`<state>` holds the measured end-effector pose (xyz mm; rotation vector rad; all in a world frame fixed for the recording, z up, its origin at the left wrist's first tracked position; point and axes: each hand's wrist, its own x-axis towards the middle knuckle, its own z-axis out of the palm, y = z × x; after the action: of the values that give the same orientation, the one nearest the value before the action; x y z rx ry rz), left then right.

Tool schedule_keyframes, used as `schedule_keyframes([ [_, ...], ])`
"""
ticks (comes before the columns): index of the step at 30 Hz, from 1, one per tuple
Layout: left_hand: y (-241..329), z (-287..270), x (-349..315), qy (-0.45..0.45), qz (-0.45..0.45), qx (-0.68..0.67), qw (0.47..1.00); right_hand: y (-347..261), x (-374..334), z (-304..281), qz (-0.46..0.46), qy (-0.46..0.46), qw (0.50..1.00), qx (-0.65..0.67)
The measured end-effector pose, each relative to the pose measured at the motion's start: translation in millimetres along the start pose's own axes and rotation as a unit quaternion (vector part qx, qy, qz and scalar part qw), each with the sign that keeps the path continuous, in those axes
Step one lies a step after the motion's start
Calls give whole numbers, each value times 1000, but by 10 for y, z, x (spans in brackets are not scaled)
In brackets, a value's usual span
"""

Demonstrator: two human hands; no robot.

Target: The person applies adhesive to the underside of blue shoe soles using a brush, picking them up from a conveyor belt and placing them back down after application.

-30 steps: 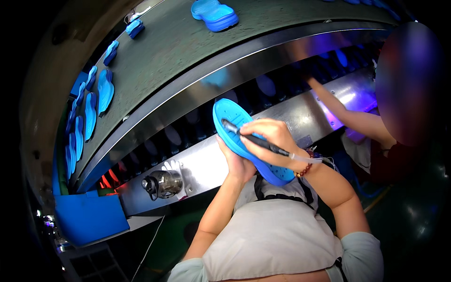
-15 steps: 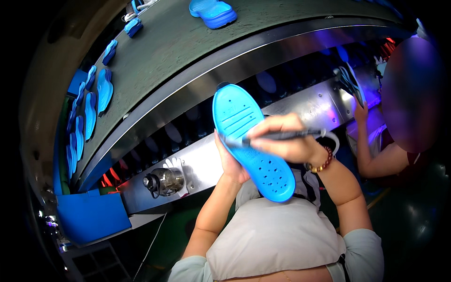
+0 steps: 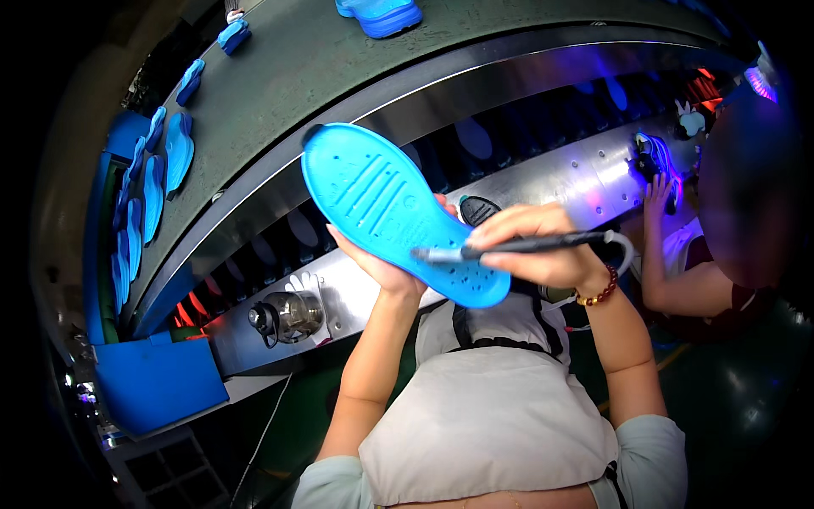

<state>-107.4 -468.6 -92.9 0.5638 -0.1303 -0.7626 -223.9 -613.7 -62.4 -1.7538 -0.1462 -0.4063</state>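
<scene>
A bright blue insole (image 3: 373, 199) lies tilted across my left hand (image 3: 381, 270), which grips it by its edges from underneath. Ridges cross its wider end and small holes dot the narrower one. My right hand (image 3: 543, 246) is closed around a brush (image 3: 441, 254) with a dark handle and a pale hose at its back end. The brush's grey tip rests on or just above the insole's middle; contact cannot be told. A dark shoe sole (image 3: 479, 209) shows partly behind my right hand.
A dark green conveyor belt (image 3: 280, 93) curves beyond, carrying several blue insoles (image 3: 179, 153). Below it runs a metal ledge (image 3: 560, 182) with a clear jug (image 3: 297, 316) and a glove beside it. At right, a co-worker's hand (image 3: 657, 199) touches a shoe (image 3: 653, 165).
The insole has shifted up and left and turned, its wider end swinging leftward. The brush has moved down along it toward the holes. The co-worker's shoe is now lower, at the ledge.
</scene>
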Motion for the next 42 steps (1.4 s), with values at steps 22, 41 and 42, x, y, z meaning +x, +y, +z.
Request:
schedule_keyframes([
  [22,380,115,109,-90,46,6,995,176,-210,-121,57,-35,975,210],
  [41,414,-86,68,-63,-307,106,944,-191,15,-65,-38,-213,976,-15],
  [42,441,-61,56,-44,-322,138,936,-196,27,-129,-47,-232,972,-5],
])
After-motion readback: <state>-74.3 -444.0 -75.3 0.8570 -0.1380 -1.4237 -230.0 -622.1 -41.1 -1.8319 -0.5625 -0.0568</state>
